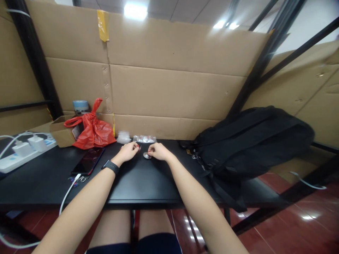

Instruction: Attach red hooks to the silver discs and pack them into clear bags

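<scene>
Both my hands rest on the black table (148, 180) near its far edge. My left hand (129, 151), with a black watch on the wrist, is closed in a pinch on a small thin red-tipped tool I cannot name. My right hand (158, 151) is closed, its fingertips pinched at a small round metal piece (147, 155) lying on the table between the hands. Just behind the hands lie a small clear plastic bag of parts (144, 139) and a crumpled clear wrapper (123, 137).
A red plastic bag (91, 128) and cardboard box (62, 133) sit at back left, a dark phone (88, 161) with a white cable beside them. A white power strip (23, 150) lies far left. A black backpack (251, 141) fills the right side. Cardboard walls surround the table.
</scene>
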`<state>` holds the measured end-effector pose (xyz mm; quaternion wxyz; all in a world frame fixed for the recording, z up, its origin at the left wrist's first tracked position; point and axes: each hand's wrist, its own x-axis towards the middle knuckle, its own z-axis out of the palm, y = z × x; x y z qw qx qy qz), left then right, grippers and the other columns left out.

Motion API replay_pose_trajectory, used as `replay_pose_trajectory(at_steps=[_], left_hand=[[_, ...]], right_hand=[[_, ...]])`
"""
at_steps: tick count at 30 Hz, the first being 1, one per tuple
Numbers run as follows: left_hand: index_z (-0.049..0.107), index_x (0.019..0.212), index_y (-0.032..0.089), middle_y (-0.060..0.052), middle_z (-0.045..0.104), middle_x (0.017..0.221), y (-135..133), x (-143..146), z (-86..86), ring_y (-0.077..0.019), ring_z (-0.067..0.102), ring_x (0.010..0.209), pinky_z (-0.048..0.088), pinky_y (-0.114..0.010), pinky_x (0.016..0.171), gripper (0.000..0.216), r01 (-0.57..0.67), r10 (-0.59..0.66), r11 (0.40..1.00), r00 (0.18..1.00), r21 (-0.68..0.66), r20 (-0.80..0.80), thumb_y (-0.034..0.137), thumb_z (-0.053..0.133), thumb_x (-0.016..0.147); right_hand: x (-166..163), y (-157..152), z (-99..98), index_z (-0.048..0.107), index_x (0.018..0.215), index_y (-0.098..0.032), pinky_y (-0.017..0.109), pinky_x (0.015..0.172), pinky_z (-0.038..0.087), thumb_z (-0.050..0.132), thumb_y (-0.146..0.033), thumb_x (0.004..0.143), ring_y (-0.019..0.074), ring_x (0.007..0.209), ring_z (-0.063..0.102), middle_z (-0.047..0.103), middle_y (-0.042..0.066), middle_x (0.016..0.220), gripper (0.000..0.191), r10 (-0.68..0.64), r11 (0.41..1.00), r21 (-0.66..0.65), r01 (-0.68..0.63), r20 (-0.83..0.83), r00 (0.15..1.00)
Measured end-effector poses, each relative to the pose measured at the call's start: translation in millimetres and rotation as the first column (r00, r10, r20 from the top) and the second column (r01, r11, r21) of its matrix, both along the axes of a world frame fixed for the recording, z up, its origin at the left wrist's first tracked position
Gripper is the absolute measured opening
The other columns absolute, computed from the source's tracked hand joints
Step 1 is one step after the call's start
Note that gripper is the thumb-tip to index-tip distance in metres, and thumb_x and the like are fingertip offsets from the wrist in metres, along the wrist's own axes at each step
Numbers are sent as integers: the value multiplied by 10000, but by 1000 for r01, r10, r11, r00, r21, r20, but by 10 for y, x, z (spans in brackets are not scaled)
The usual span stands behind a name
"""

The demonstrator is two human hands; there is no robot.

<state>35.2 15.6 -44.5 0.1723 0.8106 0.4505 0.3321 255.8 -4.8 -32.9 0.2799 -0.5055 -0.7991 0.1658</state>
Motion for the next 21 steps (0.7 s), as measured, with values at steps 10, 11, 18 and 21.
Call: replay_pose_trajectory(at_steps=[10, 11, 18, 21], left_hand=[[584, 866, 181, -73, 730, 901, -35, 120, 15, -214, 705, 842, 533, -342, 815, 247, 171, -121, 977, 937, -127, 327, 424, 542, 874], [584, 870, 176, -77, 730, 911, -46, 135, 20, -213, 705, 846, 536, -346, 822, 258, 184, -126, 974, 926, -135, 354, 431, 549, 872], [625, 885, 184, -74, 739, 915, -84, 121, 44, -212, 709, 831, 542, -324, 791, 235, 147, -122, 985, 961, -87, 248, 402, 538, 887], [651, 882, 200, -67, 744, 921, -101, 115, 38, -215, 701, 821, 538, -313, 766, 221, 94, -91, 995, 986, -18, 138, 380, 525, 884]], right_hand=[[-204, 24, -12, 599, 853, -171, 235, 583, 541, 629, -230, 856, 157, 644, 701, 700, 28, 705, 67, -31, 993, -115, -24, -451, 892], [-219, 21, -29, 588, 866, -173, 226, 567, 545, 629, -244, 865, 154, 646, 708, 706, 35, 747, 82, -22, 989, -137, -54, -500, 866], [-236, -15, -54, 602, 1073, -210, 214, 566, 591, 666, -284, 873, 142, 662, 736, 693, 59, 1014, 222, 25, 949, -202, -241, -715, 699], [-215, -33, -37, 632, 1163, -207, 216, 589, 602, 652, -300, 894, 144, 673, 738, 704, 67, 969, 286, 14, 934, -249, -257, -691, 722]])
